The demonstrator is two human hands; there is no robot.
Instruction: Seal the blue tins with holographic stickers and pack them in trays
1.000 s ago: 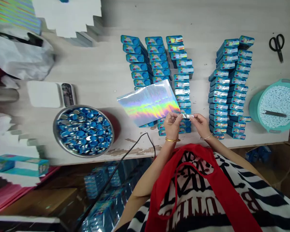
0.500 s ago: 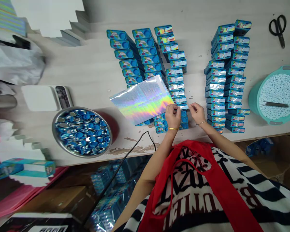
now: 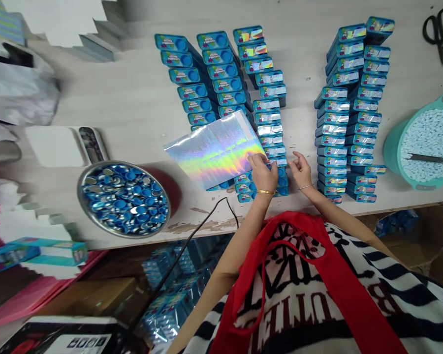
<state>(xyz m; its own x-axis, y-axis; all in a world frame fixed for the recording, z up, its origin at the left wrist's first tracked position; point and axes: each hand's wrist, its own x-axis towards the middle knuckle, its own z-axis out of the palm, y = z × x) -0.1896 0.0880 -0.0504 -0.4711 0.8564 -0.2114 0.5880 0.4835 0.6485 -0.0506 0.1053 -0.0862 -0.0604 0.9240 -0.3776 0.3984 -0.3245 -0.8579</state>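
A shiny holographic sticker sheet (image 3: 217, 147) lies slantwise over the rows of small blue tins (image 3: 225, 71). My left hand (image 3: 264, 173) is at the sheet's lower right corner, its fingers curled on it and the thumb beside a tin top. What lies under those fingers is hidden. Just right of that row, my right hand (image 3: 300, 170) has thumb and fingers apart, and I see nothing in it. Silvery strips show on the upright tins in the column (image 3: 269, 118) above my hands. A second double block of tins (image 3: 332, 130) stands to the right of my right hand.
A metal bowl of blue and silver caps (image 3: 127, 201) stands at left near a white scale (image 3: 55, 146). At right are a teal tub (image 3: 395, 147) of white pellets and black scissors (image 3: 438, 37). A black cable (image 3: 192, 238) crosses the table's front edge.
My left fingers have shifted up and left onto the sheet. My right hand has opened its pinch. The view has moved slightly.
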